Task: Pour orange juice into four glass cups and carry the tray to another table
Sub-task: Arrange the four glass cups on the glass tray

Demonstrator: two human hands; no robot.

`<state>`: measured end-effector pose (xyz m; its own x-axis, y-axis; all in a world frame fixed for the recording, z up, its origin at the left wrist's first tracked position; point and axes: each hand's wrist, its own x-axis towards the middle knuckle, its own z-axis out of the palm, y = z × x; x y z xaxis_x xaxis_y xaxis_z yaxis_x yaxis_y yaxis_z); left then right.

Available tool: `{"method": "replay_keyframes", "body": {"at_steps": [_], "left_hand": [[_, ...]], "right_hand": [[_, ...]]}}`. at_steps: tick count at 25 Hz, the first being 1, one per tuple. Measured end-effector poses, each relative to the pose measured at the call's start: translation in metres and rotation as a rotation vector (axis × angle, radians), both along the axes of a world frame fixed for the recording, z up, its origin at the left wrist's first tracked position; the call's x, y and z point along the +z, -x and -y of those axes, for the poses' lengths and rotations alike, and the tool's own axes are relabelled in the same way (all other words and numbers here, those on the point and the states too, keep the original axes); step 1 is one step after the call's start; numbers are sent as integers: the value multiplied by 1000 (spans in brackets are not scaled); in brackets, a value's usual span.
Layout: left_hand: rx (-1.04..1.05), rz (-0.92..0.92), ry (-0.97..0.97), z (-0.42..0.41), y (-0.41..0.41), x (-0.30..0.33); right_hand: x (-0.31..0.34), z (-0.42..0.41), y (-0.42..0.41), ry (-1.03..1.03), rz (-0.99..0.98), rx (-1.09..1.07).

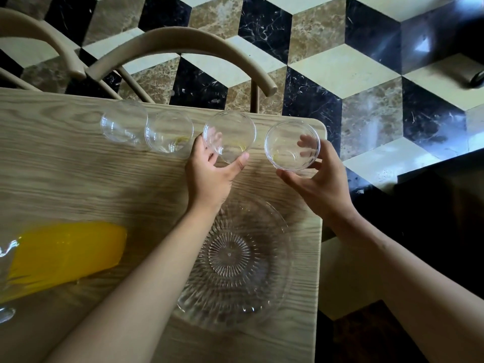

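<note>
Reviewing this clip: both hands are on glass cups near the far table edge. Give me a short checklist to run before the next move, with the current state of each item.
1. Left hand grips the third cup: ok, thumb and fingers wrap it.
2. Right hand grips the rightmost cup: ok.
3. All four cups present, including the two leftmost cups: ok.
4. Cups empty before pouring: mostly ok; only faint yellow traces at some bottoms.
5. Glass tray free to receive cups: ok, nothing stands on it.
6. Orange juice jug within reach: ok, it is at the left, partly cropped.
7. Rightmost cup fully supported by the table: cannot tell.
</note>
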<state>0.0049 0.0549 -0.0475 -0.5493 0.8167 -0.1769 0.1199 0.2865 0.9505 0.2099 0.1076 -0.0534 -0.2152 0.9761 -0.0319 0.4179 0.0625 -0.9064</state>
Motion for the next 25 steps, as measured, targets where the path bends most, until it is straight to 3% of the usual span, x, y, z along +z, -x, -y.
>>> {"method": "replay_keyframes", "body": {"at_steps": [8, 16, 25], "left_hand": [[-34, -33, -38, 79, 18, 34], [-153, -102, -19, 156, 42, 39], [-265, -201, -9, 166, 50, 14]], "right_hand": [[37, 67, 12, -67, 32, -43], [37, 139, 32, -7, 89, -67], [19, 180, 29, 19, 131, -101]]}}
